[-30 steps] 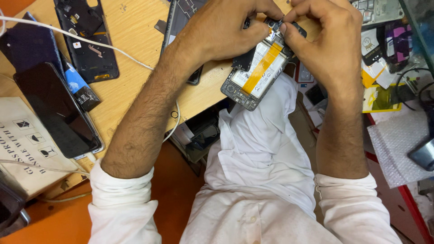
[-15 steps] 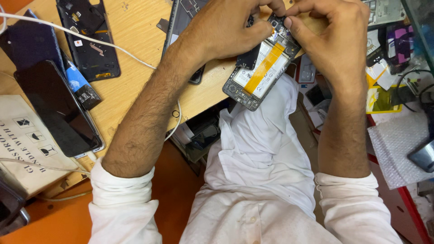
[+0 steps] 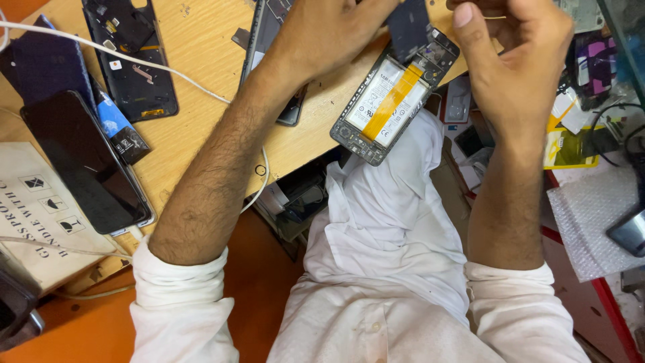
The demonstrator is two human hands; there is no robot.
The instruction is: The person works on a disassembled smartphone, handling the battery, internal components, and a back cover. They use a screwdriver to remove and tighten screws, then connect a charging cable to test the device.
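An opened phone with its back removed, showing a white battery crossed by an orange strip, is gripped at its top end by the fingers of the left hand, over the edge of a wooden table. The right hand is held just beside the phone, fingers curled; a thin pale sliver is seen at them. A black phone lies well to the left.
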